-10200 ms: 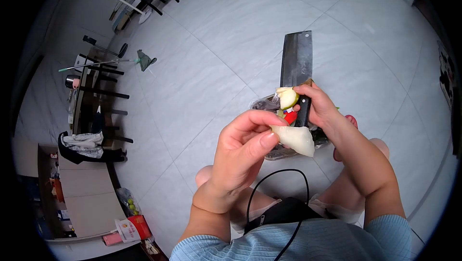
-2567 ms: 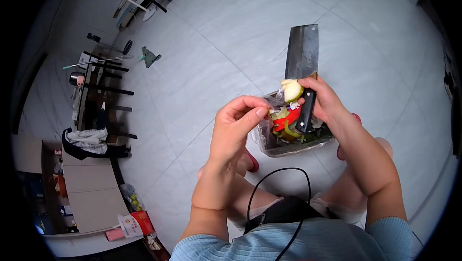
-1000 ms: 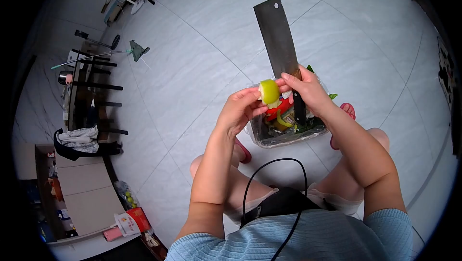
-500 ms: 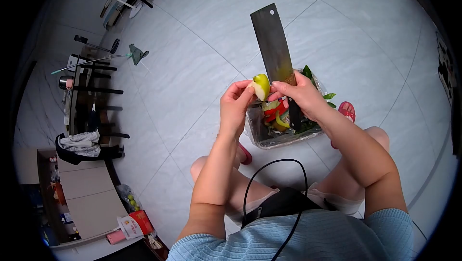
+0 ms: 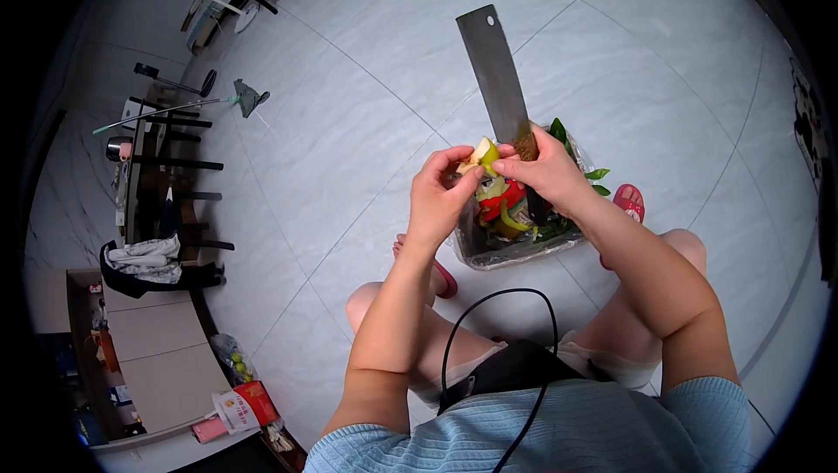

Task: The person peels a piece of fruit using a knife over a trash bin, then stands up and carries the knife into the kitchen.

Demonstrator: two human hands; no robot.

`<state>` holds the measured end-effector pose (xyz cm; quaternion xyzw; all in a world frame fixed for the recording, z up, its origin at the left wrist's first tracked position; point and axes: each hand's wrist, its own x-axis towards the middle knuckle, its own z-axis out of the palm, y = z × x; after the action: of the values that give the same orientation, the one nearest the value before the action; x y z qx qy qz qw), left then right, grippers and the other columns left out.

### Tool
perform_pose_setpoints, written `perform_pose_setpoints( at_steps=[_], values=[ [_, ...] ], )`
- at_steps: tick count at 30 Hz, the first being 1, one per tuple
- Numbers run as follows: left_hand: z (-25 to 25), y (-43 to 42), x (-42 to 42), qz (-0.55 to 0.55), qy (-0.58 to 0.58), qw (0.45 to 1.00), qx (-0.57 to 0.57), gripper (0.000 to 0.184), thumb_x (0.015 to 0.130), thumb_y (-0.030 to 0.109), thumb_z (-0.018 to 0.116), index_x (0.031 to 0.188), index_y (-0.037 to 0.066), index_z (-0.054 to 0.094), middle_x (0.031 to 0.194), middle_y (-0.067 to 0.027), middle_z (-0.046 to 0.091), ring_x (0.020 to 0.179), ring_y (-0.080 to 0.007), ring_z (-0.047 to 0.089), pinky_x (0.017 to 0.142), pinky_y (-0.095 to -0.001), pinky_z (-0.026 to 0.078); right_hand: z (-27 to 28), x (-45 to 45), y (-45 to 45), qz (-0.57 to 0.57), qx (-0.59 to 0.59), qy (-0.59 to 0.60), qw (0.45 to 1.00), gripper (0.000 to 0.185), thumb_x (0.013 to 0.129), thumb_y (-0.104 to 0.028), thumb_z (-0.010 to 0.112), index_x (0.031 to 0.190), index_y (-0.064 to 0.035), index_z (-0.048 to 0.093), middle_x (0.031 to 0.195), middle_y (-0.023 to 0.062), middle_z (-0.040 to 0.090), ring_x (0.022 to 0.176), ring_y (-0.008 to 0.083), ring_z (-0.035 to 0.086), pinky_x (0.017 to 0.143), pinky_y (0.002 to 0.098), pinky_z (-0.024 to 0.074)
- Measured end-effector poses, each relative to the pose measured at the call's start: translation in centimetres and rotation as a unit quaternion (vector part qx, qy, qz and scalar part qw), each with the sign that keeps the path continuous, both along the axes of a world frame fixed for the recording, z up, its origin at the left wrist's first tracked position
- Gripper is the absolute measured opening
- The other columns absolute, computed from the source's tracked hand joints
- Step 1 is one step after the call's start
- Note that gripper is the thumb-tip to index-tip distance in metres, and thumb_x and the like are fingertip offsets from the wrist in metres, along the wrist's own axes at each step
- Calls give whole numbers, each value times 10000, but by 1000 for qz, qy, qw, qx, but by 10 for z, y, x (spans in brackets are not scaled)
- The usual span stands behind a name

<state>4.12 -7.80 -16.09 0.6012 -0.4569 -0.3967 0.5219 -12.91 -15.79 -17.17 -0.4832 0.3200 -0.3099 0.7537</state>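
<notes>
My left hand pinches a piece of green-skinned fruit whose pale flesh shows; its exact kind is unclear. A large dark cleaver is gripped in my right hand, its blade pointing up and away from me. Brown bits cling to the blade near the handle, and the handle hangs down below my palm. My right thumb touches the fruit's green side, so both hands meet at it. Beneath them stands a bin lined with clear plastic, holding peels, leaves and a red wrapper.
My feet in red slippers flank the bin on the tiled floor. A black cable loops over my lap. To the left are a table with chairs, a cabinet and a bag of green fruit.
The fruit has been turned, with its pale flesh now facing up. My left hand has shifted slightly right, and my right thumb now rests on the fruit. The cleaver's blade has rotated more edge-on.
</notes>
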Motion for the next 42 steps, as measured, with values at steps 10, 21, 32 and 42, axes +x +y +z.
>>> perform_pose_setpoints(
  at_steps=[10, 21, 32, 42],
  values=[
    [9, 1, 8, -18, 82, 984, 156, 256, 900, 141, 604, 1093, -28, 593, 935, -65, 642, 815, -131, 616, 763, -260, 505, -13, 7, 4, 3, -108, 19, 994, 643, 862, -43, 623, 1441, -64, 343, 984, 45, 619, 890, 93, 586, 821, 252, 481],
    [-3, -4, 23, 15, 518, 846, 122, 356, 924, 147, 547, 1181, -89, 477, 1160, -227, 557, 1046, -323, 588, 901, -373, 530, 17, 2, 9, -105, -221, -20, 969, 548, 883, -22, 553, 1409, -105, 423, 1089, 99, 634, 930, 122, 597, 829, 268, 474],
    [34, 0, 7, 31, 424, 894, 140, 339, 955, 314, 485, 1116, 30, 577, 1045, -81, 617, 935, -181, 610, 847, -328, 492, 19, -5, 16, -93, -636, 110, 758, 425, 713, 7, 553, 1133, -40, 594, 906, 89, 645, 816, 246, 618, 727, 350, 442],
    [44, 3, 1, 62, 441, 884, 145, 351, 954, 342, 478, 1077, 28, 576, 1005, -85, 609, 906, -168, 608, 825, -319, 489, 17, -2, 18, -97, -647, 125, 746, 426, 700, 23, 571, 1120, -43, 589, 871, 96, 628, 800, 269, 611, 733, 364, 447]
  ],
)
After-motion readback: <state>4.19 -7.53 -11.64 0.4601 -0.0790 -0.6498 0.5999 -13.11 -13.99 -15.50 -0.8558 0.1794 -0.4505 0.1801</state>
